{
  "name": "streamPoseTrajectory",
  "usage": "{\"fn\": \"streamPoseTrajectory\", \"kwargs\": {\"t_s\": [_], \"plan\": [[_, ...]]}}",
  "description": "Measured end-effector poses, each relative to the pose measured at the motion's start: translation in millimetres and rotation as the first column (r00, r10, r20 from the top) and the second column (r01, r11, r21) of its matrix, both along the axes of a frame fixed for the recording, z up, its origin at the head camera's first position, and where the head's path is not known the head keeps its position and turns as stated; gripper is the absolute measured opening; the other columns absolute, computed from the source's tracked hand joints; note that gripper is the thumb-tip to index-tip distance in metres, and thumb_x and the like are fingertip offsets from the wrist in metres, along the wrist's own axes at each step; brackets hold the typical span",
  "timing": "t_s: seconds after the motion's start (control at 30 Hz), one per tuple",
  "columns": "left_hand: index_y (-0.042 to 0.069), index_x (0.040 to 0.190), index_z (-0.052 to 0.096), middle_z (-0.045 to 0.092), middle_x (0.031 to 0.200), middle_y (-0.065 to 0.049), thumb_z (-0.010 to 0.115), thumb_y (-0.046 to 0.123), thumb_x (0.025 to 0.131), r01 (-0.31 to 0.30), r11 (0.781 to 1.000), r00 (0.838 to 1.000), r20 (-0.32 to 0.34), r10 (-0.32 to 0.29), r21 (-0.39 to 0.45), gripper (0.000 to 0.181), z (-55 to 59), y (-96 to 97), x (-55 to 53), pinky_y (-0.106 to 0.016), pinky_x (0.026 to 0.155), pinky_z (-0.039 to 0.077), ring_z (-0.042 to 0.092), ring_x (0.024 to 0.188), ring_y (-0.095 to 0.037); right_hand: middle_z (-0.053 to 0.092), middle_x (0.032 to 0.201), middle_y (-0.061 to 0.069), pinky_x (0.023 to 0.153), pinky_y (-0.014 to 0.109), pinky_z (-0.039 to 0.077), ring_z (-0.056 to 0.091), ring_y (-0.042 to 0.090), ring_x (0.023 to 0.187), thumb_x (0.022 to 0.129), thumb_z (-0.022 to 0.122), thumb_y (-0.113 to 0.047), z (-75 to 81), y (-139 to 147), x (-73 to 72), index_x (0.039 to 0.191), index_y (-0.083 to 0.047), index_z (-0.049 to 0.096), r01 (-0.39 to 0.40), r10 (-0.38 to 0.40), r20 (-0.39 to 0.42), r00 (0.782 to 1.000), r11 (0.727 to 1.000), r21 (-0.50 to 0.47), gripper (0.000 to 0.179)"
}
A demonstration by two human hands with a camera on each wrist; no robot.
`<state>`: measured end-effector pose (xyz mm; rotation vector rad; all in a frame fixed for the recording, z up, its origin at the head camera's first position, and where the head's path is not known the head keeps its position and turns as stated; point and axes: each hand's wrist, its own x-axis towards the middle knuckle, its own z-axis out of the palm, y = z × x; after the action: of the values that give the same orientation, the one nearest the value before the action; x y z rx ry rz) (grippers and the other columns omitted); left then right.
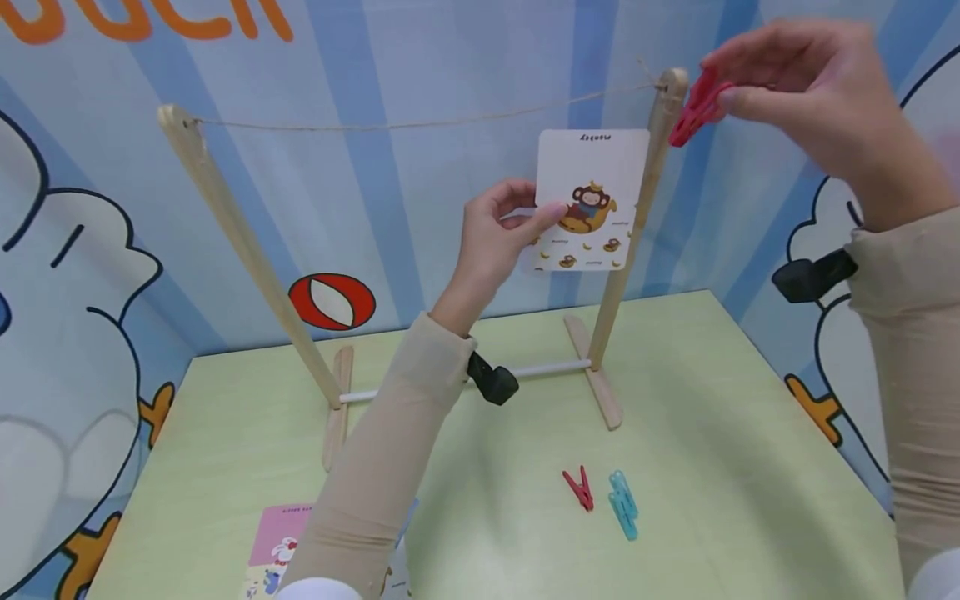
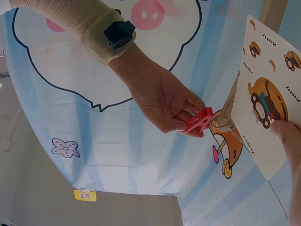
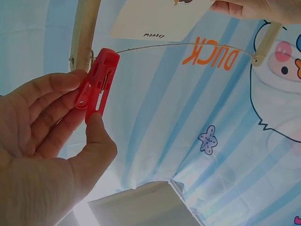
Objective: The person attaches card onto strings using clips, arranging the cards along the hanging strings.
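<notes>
My left hand [image 1: 491, 242] pinches a white monkey card [image 1: 592, 158] by its left edge, thumb on the front. The card is upright, just below the string [image 1: 420, 126] near the right post. Up at the right, my right hand [image 1: 817, 100] pinches a red clothespin [image 1: 697, 108] between thumb and fingers, beside the top of the right post [image 1: 637, 208]. In the right wrist view, the clothespin [image 3: 101, 80] points upward with the thumb and fingers on its handle ends. The left wrist view shows the card [image 2: 263, 94] with the left thumb on it.
The string runs between the wooden left post [image 1: 247, 242] and the right one, joined below by a white rod [image 1: 551, 367]. On the table [image 1: 712, 500] lie a red clothespin [image 1: 580, 490] and blue clothespins [image 1: 623, 505]. Cards [image 1: 277, 537] lie partly behind the left sleeve.
</notes>
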<state>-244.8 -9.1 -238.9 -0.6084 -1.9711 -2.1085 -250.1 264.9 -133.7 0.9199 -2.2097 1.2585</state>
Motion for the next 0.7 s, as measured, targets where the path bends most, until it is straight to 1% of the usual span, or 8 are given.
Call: {"fn": "streamPoseTrajectory", "kwargs": {"t_s": [0.07,0.2,0.3,0.4,0.43,0.5,0.6,0.7], "plan": [[0.000,0.102,0.061,0.063,0.095,-0.010,0.070,0.009,0.080,0.000,1.000,1.000,0.000,0.000,0.007,0.025,0.8,0.7,-1.2,-0.029,0.066,0.051,0.064,0.079,-0.024,0.062,0.110,0.014,0.083,0.017,0.046,0.059,0.020,0.095,0.085,0.058,0.006,3.8,-4,1.2,0.113,0.006,0.060,0.043,-0.039,-0.064,0.997,0.997,0.059,0.028],[0.000,0.101,0.061,0.063,0.094,-0.010,0.071,0.009,0.080,0.002,1.000,1.000,-0.003,-0.002,0.028,0.025,-2.4,1.4,-10.1,-0.029,0.064,0.050,0.064,0.078,-0.024,0.061,0.111,0.016,0.085,0.018,0.045,0.060,0.022,0.096,0.083,0.059,0.009,9.4,-8,-0.1,0.111,0.008,0.061,-0.031,0.032,-0.091,0.995,0.999,0.017,0.028],[0.003,0.101,0.062,0.063,0.093,-0.009,0.073,0.013,0.078,-0.004,0.999,1.000,-0.007,0.005,0.039,0.027,-8.7,2.7,-21.1,-0.029,0.064,0.051,0.064,0.077,-0.023,0.062,0.112,0.014,0.088,0.020,0.045,0.060,0.021,0.097,0.082,0.062,0.005,12.7,-10,-1.3,0.110,0.006,0.063,-0.006,0.004,-0.070,0.998,1.000,-0.021,0.029],[0.005,0.101,0.063,0.064,0.093,-0.008,0.074,0.016,0.077,-0.018,0.999,1.000,-0.013,0.018,0.046,0.029,-14.5,4.8,-29.0,-0.029,0.065,0.052,0.064,0.077,-0.023,0.062,0.113,0.013,0.089,0.022,0.044,0.060,0.020,0.097,0.083,0.063,0.001,15.5,-14,0.3,0.111,0.003,0.063,0.063,-0.061,-0.075,0.995,0.998,0.015,0.029],[0.005,0.100,0.063,0.064,0.093,-0.008,0.075,0.017,0.077,-0.022,0.999,1.000,-0.015,0.023,0.049,0.029,-15.1,5.5,-30.0,-0.030,0.065,0.052,0.065,0.077,-0.023,0.062,0.113,0.013,0.089,0.021,0.044,0.060,0.020,0.098,0.083,0.063,0.002,16.0,-14,0.3,0.112,0.004,0.063,0.045,-0.044,-0.064,0.997,0.999,0.008,0.029],[0.005,0.100,0.063,0.064,0.093,-0.008,0.075,0.017,0.076,-0.026,0.998,0.999,-0.017,0.027,0.056,0.029,-15.9,6.8,-31.7,-0.030,0.066,0.052,0.065,0.077,-0.023,0.061,0.113,0.018,0.088,0.020,0.044,0.061,0.022,0.097,0.083,0.061,0.006,16.8,-15,-0.7,0.111,0.007,0.062,-0.053,0.052,-0.042,0.998,0.998,-0.029,0.029],[0.006,0.099,0.063,0.064,0.093,-0.007,0.075,0.017,0.077,-0.026,0.998,0.999,-0.017,0.027,0.061,0.028,-14.6,8.2,-33.3,-0.030,0.066,0.052,0.064,0.077,-0.023,0.060,0.112,0.022,0.087,0.019,0.045,0.061,0.024,0.096,0.083,0.058,0.010,17.5,-15,-2.6,0.111,0.011,0.060,-0.172,0.171,-0.017,0.985,0.982,-0.081,0.028],[0.005,0.099,0.063,0.064,0.092,-0.007,0.074,0.016,0.078,-0.029,0.998,1.000,-0.011,0.030,0.053,0.026,-9.8,8.2,-30.4,-0.029,0.066,0.052,0.064,0.078,-0.022,0.061,0.111,0.020,0.087,0.018,0.044,0.060,0.024,0.095,0.084,0.058,0.009,17.9,-16,-4.8,0.112,0.010,0.060,-0.179,0.181,0.012,0.984,0.979,-0.098,0.028]]}}
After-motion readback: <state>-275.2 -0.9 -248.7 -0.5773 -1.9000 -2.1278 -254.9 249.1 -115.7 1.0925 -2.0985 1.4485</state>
